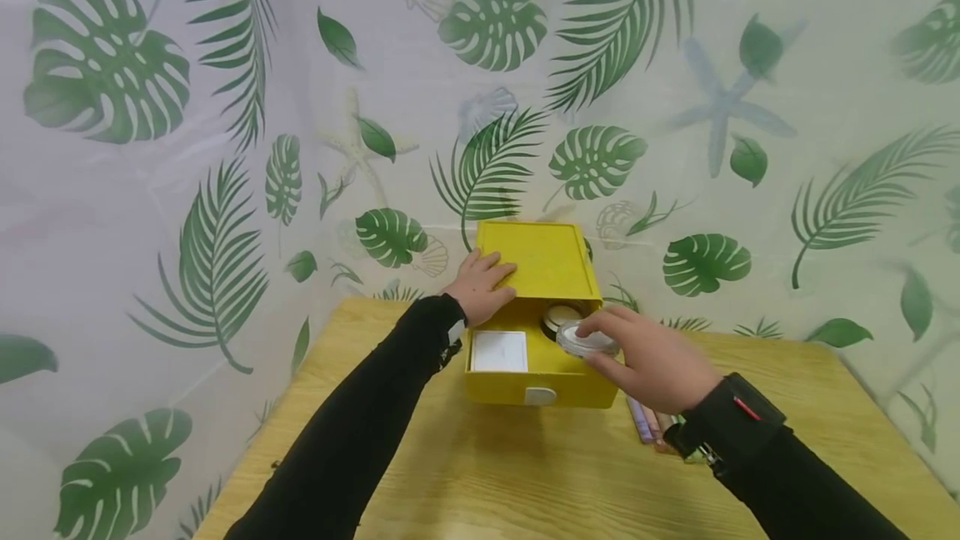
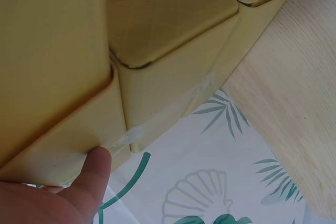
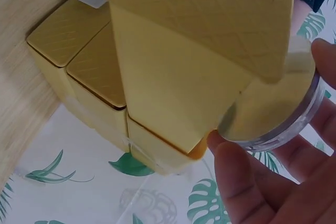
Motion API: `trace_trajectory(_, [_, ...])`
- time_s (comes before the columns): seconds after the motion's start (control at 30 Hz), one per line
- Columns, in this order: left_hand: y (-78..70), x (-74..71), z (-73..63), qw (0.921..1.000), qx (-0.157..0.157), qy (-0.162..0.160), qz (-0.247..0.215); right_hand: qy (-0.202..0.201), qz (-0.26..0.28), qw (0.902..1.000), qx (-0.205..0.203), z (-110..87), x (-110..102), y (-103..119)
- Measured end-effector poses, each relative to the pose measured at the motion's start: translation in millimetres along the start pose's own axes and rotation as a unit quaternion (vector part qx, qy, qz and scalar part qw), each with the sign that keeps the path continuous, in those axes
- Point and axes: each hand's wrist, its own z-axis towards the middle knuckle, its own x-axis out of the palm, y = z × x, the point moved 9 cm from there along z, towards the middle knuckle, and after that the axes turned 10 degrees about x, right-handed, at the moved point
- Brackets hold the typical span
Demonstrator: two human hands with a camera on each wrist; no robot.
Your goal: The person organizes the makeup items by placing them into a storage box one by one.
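Observation:
A small yellow drawer box stands on the table with its top drawer pulled out toward me. My left hand rests on the box's upper left edge, fingers spread over the top. In the left wrist view one digit of the left hand touches the box's side. My right hand holds a round, flat, clear-rimmed container above the drawer's right part. From the right wrist view, its fingers grip the container by the rim. Inside the drawer lie a white square item and a round, dark-rimmed item.
Several coloured sticks or packets lie on the wooden table right of the box, partly hidden by my right wrist. Behind the table hangs a leaf-patterned sheet. More closed drawers of the box show in the right wrist view.

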Motion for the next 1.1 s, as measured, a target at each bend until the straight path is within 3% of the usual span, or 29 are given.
trace_trajectory(0.43, [0.9,1.5,-0.1,1.0,-0.003,-0.007,0.0,0.039,-0.041,0.9982,-0.021,28.3,25.7,8.8])
trace_trajectory(0.9, [1.6,-0.8,1.0,1.0,-0.003,-0.002,0.003,0.067,-0.053,0.9956,0.037,48.7,36.3,-0.2])
trace_trajectory(1.1, [1.8,0.7,0.7,1.0,0.001,-0.006,-0.005,0.075,-0.056,0.9952,0.029,47.0,41.3,-0.7])
